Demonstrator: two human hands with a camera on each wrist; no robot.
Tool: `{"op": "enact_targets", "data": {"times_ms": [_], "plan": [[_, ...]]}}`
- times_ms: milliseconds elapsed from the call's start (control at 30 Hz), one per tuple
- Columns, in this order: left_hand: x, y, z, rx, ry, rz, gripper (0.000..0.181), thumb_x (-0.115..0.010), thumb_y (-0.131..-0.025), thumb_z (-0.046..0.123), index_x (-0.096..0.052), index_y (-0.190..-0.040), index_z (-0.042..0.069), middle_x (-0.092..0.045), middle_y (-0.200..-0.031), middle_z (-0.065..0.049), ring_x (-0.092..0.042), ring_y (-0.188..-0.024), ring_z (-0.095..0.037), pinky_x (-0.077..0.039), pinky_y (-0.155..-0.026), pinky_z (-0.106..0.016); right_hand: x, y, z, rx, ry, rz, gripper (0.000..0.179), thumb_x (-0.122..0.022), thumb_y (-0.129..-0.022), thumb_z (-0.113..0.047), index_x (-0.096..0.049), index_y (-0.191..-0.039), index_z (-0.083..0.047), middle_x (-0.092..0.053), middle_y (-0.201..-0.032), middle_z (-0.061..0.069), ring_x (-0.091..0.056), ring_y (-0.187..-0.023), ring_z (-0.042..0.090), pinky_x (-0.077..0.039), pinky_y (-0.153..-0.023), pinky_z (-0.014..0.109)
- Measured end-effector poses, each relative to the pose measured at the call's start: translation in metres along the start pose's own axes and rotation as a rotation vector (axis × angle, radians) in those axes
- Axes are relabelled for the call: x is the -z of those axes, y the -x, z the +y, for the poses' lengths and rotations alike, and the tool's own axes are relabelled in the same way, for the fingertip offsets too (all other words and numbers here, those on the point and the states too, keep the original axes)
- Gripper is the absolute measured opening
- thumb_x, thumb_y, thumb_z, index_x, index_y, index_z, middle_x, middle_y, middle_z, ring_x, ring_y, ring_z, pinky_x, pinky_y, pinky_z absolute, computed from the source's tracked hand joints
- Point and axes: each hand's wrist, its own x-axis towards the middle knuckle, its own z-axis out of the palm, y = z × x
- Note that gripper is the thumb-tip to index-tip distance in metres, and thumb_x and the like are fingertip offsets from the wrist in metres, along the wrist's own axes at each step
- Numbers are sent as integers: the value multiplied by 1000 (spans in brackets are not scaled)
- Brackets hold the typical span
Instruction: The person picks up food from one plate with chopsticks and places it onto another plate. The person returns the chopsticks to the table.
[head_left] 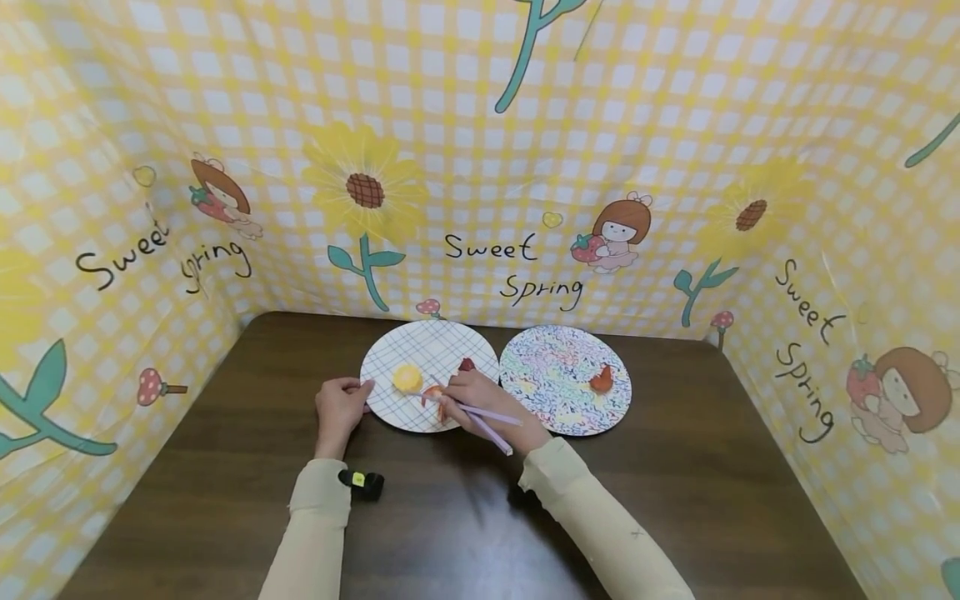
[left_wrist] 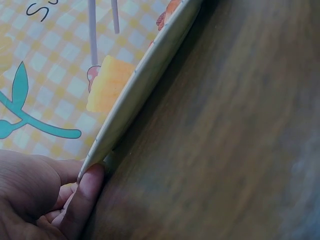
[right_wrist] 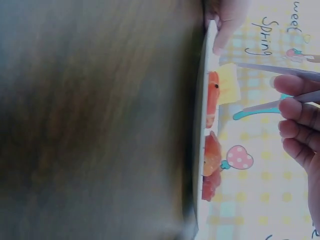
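My left hand (head_left: 341, 412) pinches the left rim of a white plate with blue crossed lines (head_left: 386, 408), thumb and fingers at its edge in the left wrist view. My right hand (head_left: 472, 400) grips a pair of pale purple chopsticks (head_left: 487, 429) over the same plate. Their tips are spread apart near a thick yellow food piece (left_wrist: 109, 85); whether they touch it I cannot tell. Beside it lies an orange shrimp (right_wrist: 213, 95) with a dark eye spot. Farther along the plate are orange and red food pieces (right_wrist: 211, 165), partly behind my right hand in the head view.
A second plate with multicoloured speckles (head_left: 555, 358) lies against the first on the right, bearing a reddish-brown piece (head_left: 602, 379). Both are on a dark wooden table (head_left: 667, 500). Yellow checked cloth (head_left: 480, 167) rises behind and along both sides.
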Motion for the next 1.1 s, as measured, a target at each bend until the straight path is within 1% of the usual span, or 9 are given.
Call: {"op": "enact_targets", "data": {"times_ms": [133, 233, 467, 600, 700, 800, 967, 1033, 1100], "plan": [[0, -2, 1, 4, 8, -6, 42, -69, -98, 22, -66, -122, -12, -72, -104, -27, -66, -59, -5, -54, -54, -19, 8, 6, -1, -3, 37, 47, 16, -64, -96, -8, -70, -81, -8, -63, -73, 0, -57, -69, 14, -49, -69, 27], [0, -2, 2, 9, 4, -1, 41, -69, -98, 22, -66, -121, -12, -73, -103, -26, -65, -59, -5, -54, -54, -18, 13, 14, -2, -27, 34, 85, 16, -64, -96, -7, -69, -81, -8, -66, -75, 1, -60, -70, 14, -51, -69, 28], [1, -2, 2, 4, -4, 5, 43, -69, -98, 23, -66, -123, -11, -72, -104, -27, -65, -60, -5, -53, -55, -18, 36, 28, -6, -83, 28, 142, 23, -62, -96, -3, -67, -75, -9, -59, -70, 1, -57, -66, 16, -49, -65, 28], [0, -1, 0, 3, -5, 3, 43, -69, -98, 24, -66, -122, -12, -72, -104, -27, -66, -60, -5, -53, -55, -18, 51, 43, -5, -116, 19, 158, 21, -62, -94, 1, -67, -76, -7, -59, -69, 1, -55, -66, 17, -48, -64, 28], [-1, -3, 1, -5, 3, 1, 42, -69, -98, 22, -66, -122, -12, -72, -102, -26, -66, -60, -6, -54, -55, -18, 63, 59, 0, -157, 12, 167, 23, -62, -93, 3, -63, -72, -6, -55, -67, 1, -51, -64, 17, -45, -61, 29], [-2, -4, 2, -16, 16, -7, 41, -69, -98, 21, -66, -121, -13, -72, -100, -26, -66, -59, -5, -55, -54, -19, 74, 80, 7, -234, 17, 160, 28, -61, -95, 0, -61, -69, -7, -50, -65, 0, -47, -62, 17, -43, -60, 29], [-2, -4, 3, -36, 45, -29, 40, -69, -98, 19, -65, -120, -14, -73, -98, -26, -65, -56, -3, -56, -54, -19, 92, 117, 20, -408, 26, 128, 38, -56, -101, -8, -54, -65, -14, -44, -63, -6, -41, -61, 11, -39, -59, 26], [-1, -4, 2, -32, 56, -31, 40, -69, -98, 18, -65, -121, -15, -73, -98, -26, -65, -56, -3, -56, -55, -19, 98, 131, 25, -457, 17, 140, 40, -56, -102, -7, -50, -64, -17, -42, -62, -8, -39, -59, 8, -37, -56, 24], [0, -3, 1, -22, 58, -26, 39, -69, -98, 19, -66, -120, -14, -73, -98, -25, -65, -56, -3, -56, -55, -19, 105, 143, 28, -486, -4, 178, 41, -56, -101, -4, -49, -63, -16, -41, -60, -8, -37, -56, 6, -35, -53, 24]]}}
